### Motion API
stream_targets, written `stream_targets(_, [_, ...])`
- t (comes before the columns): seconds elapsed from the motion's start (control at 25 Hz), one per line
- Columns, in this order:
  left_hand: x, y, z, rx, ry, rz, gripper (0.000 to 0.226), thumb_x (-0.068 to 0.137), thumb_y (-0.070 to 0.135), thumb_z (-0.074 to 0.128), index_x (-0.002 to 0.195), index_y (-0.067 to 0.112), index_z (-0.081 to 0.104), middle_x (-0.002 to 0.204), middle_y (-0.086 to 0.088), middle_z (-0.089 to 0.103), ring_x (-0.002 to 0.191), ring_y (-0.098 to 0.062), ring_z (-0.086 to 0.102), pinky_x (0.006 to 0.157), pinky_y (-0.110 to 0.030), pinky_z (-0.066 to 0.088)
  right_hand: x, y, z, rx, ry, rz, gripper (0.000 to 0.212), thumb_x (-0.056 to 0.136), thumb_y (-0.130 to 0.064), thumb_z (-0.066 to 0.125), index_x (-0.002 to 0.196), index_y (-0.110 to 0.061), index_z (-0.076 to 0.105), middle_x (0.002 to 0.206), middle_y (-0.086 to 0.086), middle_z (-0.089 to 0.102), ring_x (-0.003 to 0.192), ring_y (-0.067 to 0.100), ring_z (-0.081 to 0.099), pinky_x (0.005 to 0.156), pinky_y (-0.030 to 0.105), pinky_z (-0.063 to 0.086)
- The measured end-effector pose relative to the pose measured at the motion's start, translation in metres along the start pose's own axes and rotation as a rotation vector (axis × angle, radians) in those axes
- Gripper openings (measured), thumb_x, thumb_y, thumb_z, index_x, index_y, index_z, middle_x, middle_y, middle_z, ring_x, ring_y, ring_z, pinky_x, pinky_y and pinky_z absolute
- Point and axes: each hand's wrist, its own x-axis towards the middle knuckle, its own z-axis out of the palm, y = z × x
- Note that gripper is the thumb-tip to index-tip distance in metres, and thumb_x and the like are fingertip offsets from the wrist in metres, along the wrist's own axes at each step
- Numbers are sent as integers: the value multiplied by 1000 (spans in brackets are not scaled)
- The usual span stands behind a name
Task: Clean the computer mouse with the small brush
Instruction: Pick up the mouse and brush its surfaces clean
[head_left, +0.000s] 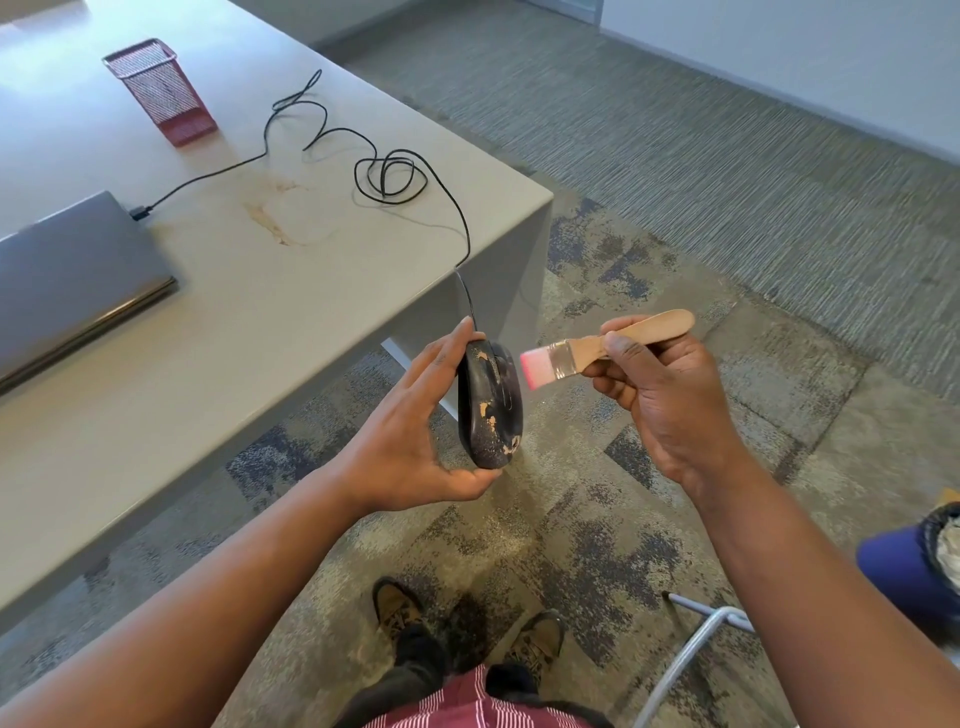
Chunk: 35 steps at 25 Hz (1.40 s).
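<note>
We hold the computer mouse (490, 405) off the desk edge, our left hand (415, 431) clasping its sides; it looks light, rigid and smooth, so side grip suits. Our right hand (660, 384) pinches the small brush (582, 348) by its stiff wooden handle, soft bristles just beside the mouse.

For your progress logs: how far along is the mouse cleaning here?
Done: both things are picked up. The left hand holds the mouse off the desk, and the right hand grips the brush. In hand: the bristles sit right at the mouse's front end, though contact can't be told. Left: tan specks and patches still cover the shell, so most brushing remains.
</note>
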Motion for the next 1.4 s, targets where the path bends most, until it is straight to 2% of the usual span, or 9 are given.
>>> stream_targets(0.12, [1,0,2,-47,-7,7,136,70,42,94,171,35,3,165,21,34,155,-4,37,130,-23,26,6,-1,8,239,30,112,10,98,-8,64,108,-7,67,85,11,73,73,17,71,65,24,59])
stream_targets(0.24, [3,0,7,-99,11,24,135,70,38,94,172,31,6,166,9,39,156,-13,41,131,-37,30,12,4,19,314,18,214,14,97,-7,65,111,-4,66,83,12,74,72,18,71,62,24,59])
stream_targets(0.52, [4,-2,7,-175,50,30,131,70,32,95,171,16,14,165,7,41,156,-15,43,130,-30,30,23,7,12,286,58,335,7,97,-4,63,103,-2,67,76,12,73,67,18,72,61,24,59])
stream_targets(0.72, [6,-5,5,-169,42,30,130,70,34,95,171,18,14,164,14,39,156,-13,42,130,-28,30,28,8,5,269,116,313,3,97,-4,64,99,-5,66,74,12,72,65,17,71,59,24,57])
stream_targets(0.92, [8,-5,5,-180,38,38,131,70,34,94,171,20,13,163,23,38,156,-10,42,129,-27,29,23,4,13,308,28,274,5,97,-5,64,101,-4,66,75,10,72,67,16,69,62,23,58])
stream_targets(1.08, [7,-4,4,-202,58,37,127,69,36,94,168,30,14,161,31,37,155,-9,42,128,-24,29,22,8,9,272,51,270,5,97,-4,64,102,-4,65,75,11,72,68,17,69,61,23,57])
stream_targets(1.24, [6,-7,3,-175,63,12,128,69,39,94,168,31,14,161,30,38,155,-10,42,129,-28,30,16,6,3,282,64,239,6,97,-5,63,103,-6,65,78,11,70,69,18,68,60,23,57])
stream_targets(1.4, [8,-9,3,-138,87,-3,130,68,44,94,170,27,15,162,28,38,156,-10,41,130,-36,31,-3,-1,16,338,-67,192,5,97,-6,62,98,-10,66,79,10,71,69,17,68,62,24,58])
